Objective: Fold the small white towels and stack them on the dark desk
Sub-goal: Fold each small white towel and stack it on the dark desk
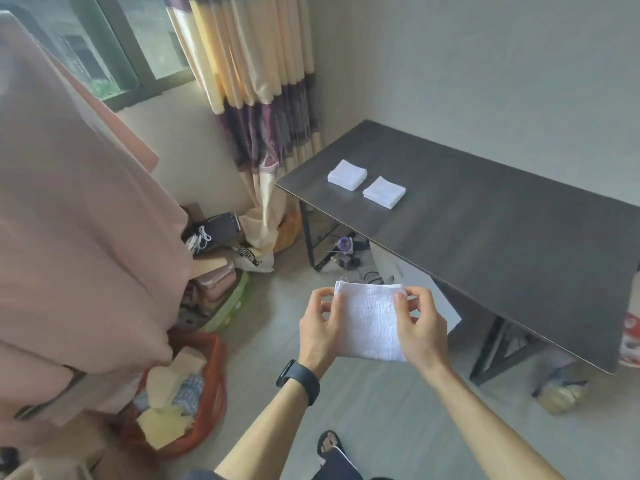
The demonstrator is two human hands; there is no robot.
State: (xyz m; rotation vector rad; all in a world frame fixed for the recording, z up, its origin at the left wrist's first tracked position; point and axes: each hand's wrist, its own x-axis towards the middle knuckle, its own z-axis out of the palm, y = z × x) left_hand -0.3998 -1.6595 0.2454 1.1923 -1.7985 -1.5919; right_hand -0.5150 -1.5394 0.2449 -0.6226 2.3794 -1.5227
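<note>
I hold a small white towel (372,322) in the air above the floor, in front of the dark desk (502,230). My left hand (320,327) pinches its left edge near the top corner. On the right edge, my right hand (420,323) pinches with thumb and fingers. The towel hangs roughly flat, facing me. Two stacks of folded white towels lie side by side near the desk's left end: one (347,174) further back, the other (384,192) just right of it.
A large pinkish cloth (76,237) fills the left side. Below it stands an orange basket (207,393) holding cloths. Boxes and bags crowd the floor under the striped curtain (263,98). Cables and small items lie under the desk. A bag (561,393) sits by the desk leg.
</note>
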